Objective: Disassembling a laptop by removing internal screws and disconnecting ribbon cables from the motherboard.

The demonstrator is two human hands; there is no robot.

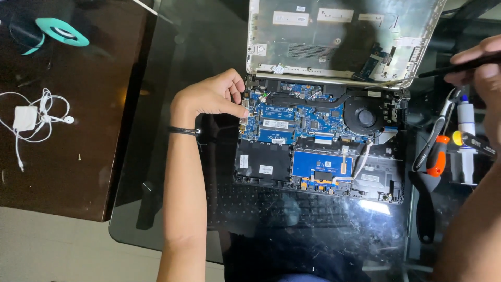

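An opened laptop (271, 167) lies on a dark glass table, its blue circuit board (302, 117), round black fan (365, 117) and black battery showing. Its silver bottom cover (339, 36) is propped up behind. My left hand (211, 96) rests at the board's left edge, fingertips pressing a small part there; a black band circles the wrist. My right hand (482, 68) at the right edge grips a thin black tool (449, 68) whose tip reaches the laptop's right hinge corner.
Pliers with orange-and-black grips (436, 151), a white tube (466, 141) and another small tool lie right of the laptop. A brown table (73, 156) on the left holds white earphones with a charger (31, 120) and a teal tape roll (60, 32).
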